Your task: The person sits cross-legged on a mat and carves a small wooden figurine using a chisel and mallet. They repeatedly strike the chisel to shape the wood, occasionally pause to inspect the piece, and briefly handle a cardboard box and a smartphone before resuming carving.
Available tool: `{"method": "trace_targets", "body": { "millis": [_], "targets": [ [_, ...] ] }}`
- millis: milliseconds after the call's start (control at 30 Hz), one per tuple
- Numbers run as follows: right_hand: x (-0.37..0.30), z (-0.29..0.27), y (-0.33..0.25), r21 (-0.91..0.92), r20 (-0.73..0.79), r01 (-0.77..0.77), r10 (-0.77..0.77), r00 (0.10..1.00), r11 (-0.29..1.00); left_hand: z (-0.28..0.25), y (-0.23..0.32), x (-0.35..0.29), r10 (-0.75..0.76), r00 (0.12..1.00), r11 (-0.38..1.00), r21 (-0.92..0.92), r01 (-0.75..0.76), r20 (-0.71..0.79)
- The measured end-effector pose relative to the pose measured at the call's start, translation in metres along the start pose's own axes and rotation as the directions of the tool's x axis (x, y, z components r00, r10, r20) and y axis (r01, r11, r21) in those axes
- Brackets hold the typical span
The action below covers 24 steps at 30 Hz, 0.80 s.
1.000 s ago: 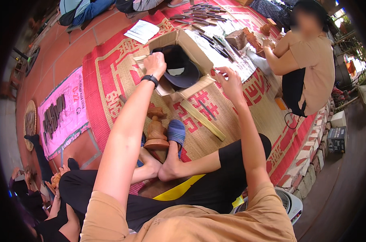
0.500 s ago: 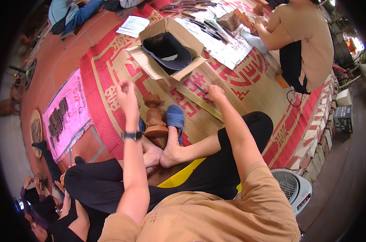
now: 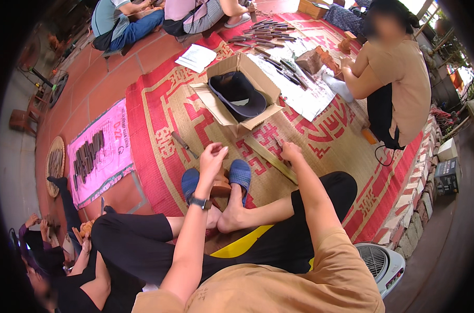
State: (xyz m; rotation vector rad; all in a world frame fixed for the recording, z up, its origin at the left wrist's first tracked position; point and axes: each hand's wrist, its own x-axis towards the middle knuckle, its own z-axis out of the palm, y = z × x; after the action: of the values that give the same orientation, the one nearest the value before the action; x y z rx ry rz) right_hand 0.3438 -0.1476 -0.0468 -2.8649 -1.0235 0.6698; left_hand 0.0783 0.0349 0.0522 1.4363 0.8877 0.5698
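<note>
On the woven mat (image 3: 365,161), head view: a carved wooden piece (image 3: 222,187) sits, partly hidden, between blue slippers (image 3: 240,173).
Left hand (image 3: 214,156): poised near the piece, fingers curled; whether they meet cannot be told.
Right hand (image 3: 291,151): fingers clamped on a slim dark tool (image 3: 277,142).
Open carton (image 3: 271,89): holding a dark cap (image 3: 237,95), beyond both hands.
Handled tool (image 3: 184,143): lying left of the left hand.
</note>
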Motion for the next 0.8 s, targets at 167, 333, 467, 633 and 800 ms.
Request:
{"method": "trace_targets", "body": {
  "millis": [167, 333, 467, 633, 800],
  "targets": [
    [0.014, -0.04, -0.002, 0.46, -0.038, -0.076, 0.105, 0.994, 0.885, 0.013, 0.021, 0.032, -0.053, 0.999, 0.996, -0.068, 0.053, 0.003],
    [0.006, -0.095, -0.022, 0.948, -0.292, 0.237, 0.281, 0.914, 0.215, 0.012, 0.03, 0.051, 0.275, 0.894, 0.961, 0.128, -0.245, -0.354],
    [-0.018, -0.153, -0.043, 0.82, -0.495, 0.379, 0.198, 0.846, 0.429, 0.012, 0.078, 0.039, 0.516, 0.776, 0.828, 0.445, -0.342, -0.364],
    [-0.027, -0.18, -0.095, 0.26, -0.606, 0.605, -0.36, 0.709, 0.753, 0.026, 0.076, 0.055, 0.648, 0.743, 0.617, 0.687, -0.384, -0.166],
    [0.005, -0.192, -0.08, 0.184, -0.607, 0.301, -0.133, 0.784, 0.936, 0.029, 0.042, 0.079, 0.465, 0.795, 0.843, 0.469, -0.264, -0.389]
  ]
}}
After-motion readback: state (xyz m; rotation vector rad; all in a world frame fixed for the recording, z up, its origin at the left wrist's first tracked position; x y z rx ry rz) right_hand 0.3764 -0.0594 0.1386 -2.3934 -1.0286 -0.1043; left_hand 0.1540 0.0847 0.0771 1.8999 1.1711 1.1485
